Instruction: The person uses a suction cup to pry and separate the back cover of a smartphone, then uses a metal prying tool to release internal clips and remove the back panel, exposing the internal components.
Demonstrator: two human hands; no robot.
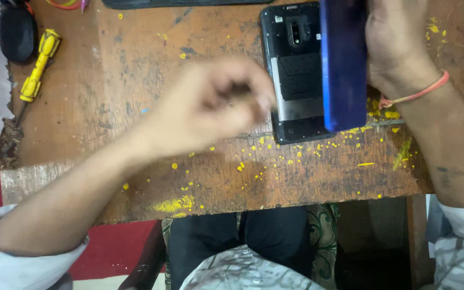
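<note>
head view: right hand (396, 45) clamped on blue back cover (343, 64), tilted over opened phone (296, 75) at worktop (135, 107) far edge; left hand (210, 104) blurred beside phone, grip unclear; yellow screwdriver (37, 67) near far left corner

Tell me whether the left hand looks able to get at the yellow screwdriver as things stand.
Probably yes: the left hand hovers over bare wood, and nothing lies between it and the yellow screwdriver at the table's far left edge.
</note>
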